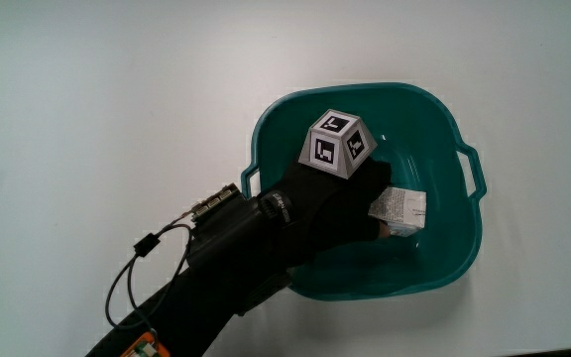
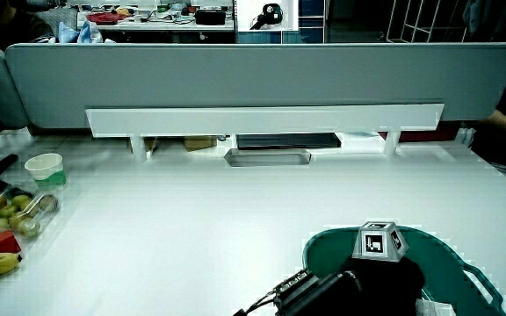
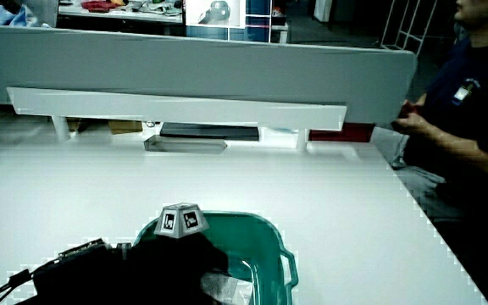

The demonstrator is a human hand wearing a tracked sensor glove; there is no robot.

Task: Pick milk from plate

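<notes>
The milk carton (image 1: 400, 210), a small white pack with printed text on its upper face, is lying on its side inside a teal plastic basin (image 1: 434, 109) rather than on a flat plate; it is resting on the basin floor near the wall that carries one of the two side handles. The hand (image 1: 340, 203), gloved in black, is reaching down into the basin, and its fingertips are touching the end of the carton nearest to it; the glove is hiding the fingers themselves, so whether they are closing on the carton cannot be told. The patterned cube (image 1: 337, 144) is sitting on the back of the hand, above the middle of the basin. The forearm (image 1: 231, 273) is crossing the basin rim nearest the person, with thin black cables looping beside it over the white table (image 1: 107, 109). In both side views the cube (image 2: 380, 240) (image 3: 181, 219) is showing above the basin rim (image 2: 464, 263) (image 3: 265, 229). In a side view a pale cup (image 2: 45, 167) and a clear tray of fruit (image 2: 11, 215) are standing well apart from the basin, at the table's edge.
</notes>
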